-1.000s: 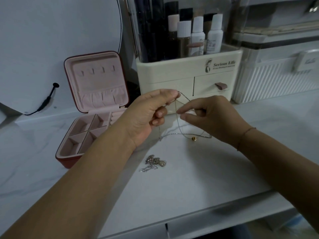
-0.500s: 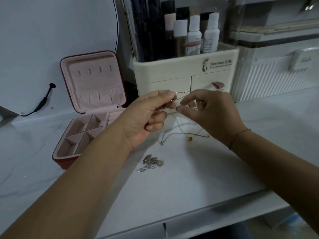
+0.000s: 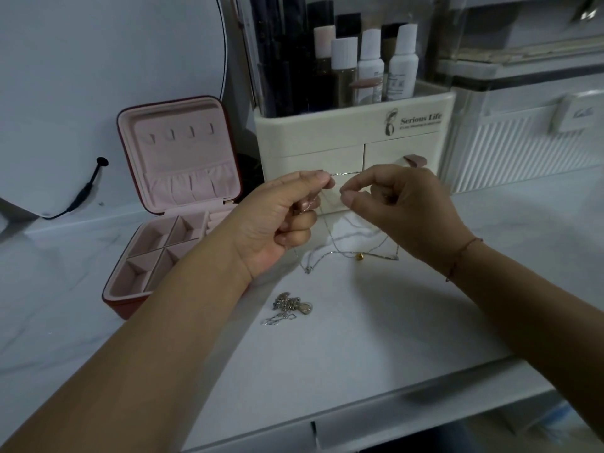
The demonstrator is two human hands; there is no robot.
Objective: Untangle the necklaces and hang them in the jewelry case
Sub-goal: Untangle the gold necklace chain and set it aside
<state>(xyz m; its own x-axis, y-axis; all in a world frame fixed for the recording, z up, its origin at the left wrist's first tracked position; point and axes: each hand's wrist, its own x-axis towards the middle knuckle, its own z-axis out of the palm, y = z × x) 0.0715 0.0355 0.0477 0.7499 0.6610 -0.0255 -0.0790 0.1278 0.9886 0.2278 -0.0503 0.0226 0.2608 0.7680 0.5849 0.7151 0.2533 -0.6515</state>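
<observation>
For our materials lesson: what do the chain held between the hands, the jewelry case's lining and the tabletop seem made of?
Chain: likely metal, silvery, glinting fine links. Lining: pink, matte, gathered into a pocket, so probably velvety fabric. Tabletop: smooth white with grey veins; marble or a laminate imitation, cannot tell.

A: Where do the arms sit?
B: The left forearm runs up from 7 o'clock and the right from 4 o'clock. Both are bare and point toward the centre.
A: And the hands?
B: The left hand (image 3: 281,220) pinches a thin chain (image 3: 346,173) between thumb and forefinger, its other fingers curled. The right hand (image 3: 402,214), at its 3 o'clock, pinches the same chain, knuckles up.
</observation>
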